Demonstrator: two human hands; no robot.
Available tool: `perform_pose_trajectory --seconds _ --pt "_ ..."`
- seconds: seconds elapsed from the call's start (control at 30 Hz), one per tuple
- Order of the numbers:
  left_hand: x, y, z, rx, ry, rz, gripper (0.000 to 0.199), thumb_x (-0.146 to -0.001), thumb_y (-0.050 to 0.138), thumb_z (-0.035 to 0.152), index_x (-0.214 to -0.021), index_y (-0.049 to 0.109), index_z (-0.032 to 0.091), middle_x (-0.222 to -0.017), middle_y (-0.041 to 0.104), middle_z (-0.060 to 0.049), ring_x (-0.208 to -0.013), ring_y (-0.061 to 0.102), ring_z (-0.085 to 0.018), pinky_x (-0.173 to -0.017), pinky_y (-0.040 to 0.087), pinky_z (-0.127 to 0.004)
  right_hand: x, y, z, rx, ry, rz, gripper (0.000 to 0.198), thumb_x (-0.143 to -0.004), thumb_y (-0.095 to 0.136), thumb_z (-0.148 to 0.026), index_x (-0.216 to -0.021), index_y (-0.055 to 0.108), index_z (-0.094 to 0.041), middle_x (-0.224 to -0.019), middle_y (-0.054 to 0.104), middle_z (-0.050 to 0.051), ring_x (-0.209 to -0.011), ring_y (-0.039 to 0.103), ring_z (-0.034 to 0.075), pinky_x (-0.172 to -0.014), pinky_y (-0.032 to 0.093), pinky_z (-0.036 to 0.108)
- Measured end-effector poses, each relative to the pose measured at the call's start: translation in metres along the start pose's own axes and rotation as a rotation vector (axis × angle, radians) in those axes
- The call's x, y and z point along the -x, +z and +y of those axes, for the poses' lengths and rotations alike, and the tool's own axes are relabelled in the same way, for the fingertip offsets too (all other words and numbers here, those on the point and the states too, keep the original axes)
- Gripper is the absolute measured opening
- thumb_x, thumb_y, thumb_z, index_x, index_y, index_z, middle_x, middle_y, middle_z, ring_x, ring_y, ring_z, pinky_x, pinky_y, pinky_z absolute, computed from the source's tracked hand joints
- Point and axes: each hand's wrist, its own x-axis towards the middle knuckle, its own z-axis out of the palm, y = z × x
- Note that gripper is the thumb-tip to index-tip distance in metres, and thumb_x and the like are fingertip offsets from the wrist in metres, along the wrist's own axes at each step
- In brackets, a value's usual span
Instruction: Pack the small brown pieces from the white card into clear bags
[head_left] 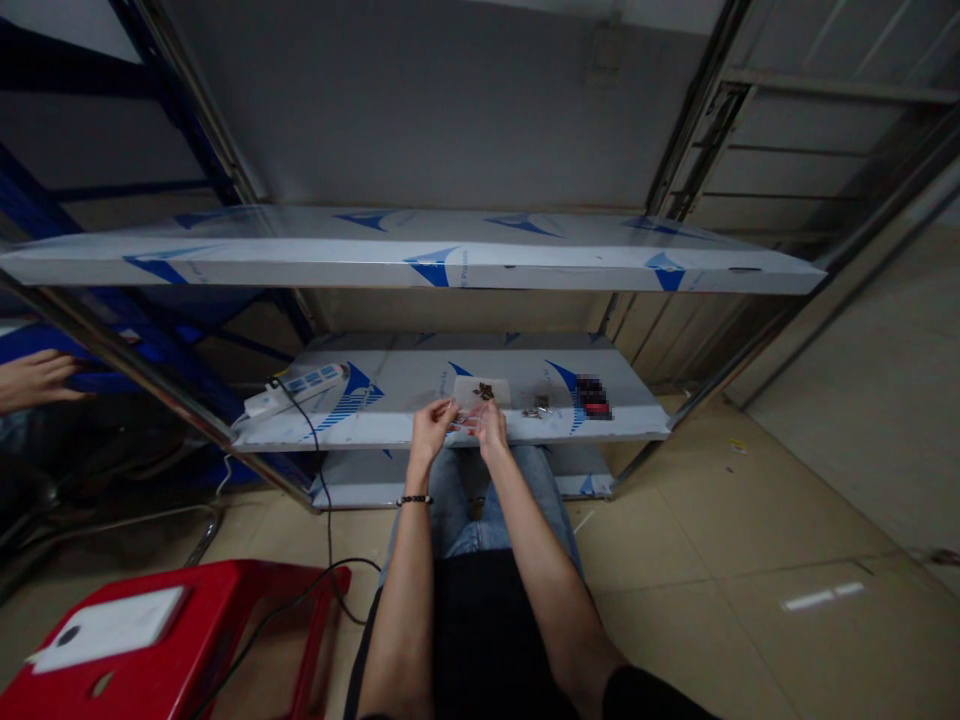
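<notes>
My left hand (433, 426) and my right hand (491, 428) meet over the front edge of the middle shelf. Their fingers are pinched on a small clear plastic piece (466, 418) stretched between them; whether it is a bag cannot be made out. Just beyond them lies a whitish, see-through sheet or tray (461, 388) with a small heap of dark brown pieces (484, 390) on it. Right of my right hand, several small metallic pieces (537, 408) lie on the shelf, seemingly with clear plastic. Farther right is a dark and red item (594, 398), blurred by pixels.
The film-covered shelf (405, 370) holds a white power strip (300, 388), its black cable (324, 480) hanging down. An upper shelf (315, 262) crosses above. On the left stands a red stool (247, 590) with a white phone-like device (112, 630). Another person's hand (37, 380) rests far left.
</notes>
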Motion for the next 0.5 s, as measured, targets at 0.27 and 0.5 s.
perform_pose_trajectory --seconds 0.27,0.5 --pt "0.002 0.007 0.008 -0.102 0.052 -0.027 0.05 -0.07 0.085 0.044 -0.107 0.076 0.012 -0.105 0.076 -0.016 -0.089 0.073 -0.029 -0.06 0.058 -0.03 0.001 0.012 0.003 -0.284 0.084 0.084 0.036 -0.103 0.035 -0.037 -0.078 0.056 -0.02 -0.064 0.065 0.003 -0.055 0.063 0.017 -0.047 0.046 0.024" --pt "0.006 0.011 0.013 -0.259 0.17 -0.054 0.019 -0.076 0.078 0.034 -0.081 0.08 0.016 -0.089 0.077 -0.012 -0.085 0.069 -0.026 -0.076 0.054 -0.034 -0.002 0.01 0.007 -0.291 0.105 0.097 0.038 -0.101 0.038 -0.034 -0.071 0.055 -0.02 -0.058 0.063 0.003 -0.052 0.06 0.017 -0.05 0.047 0.025"
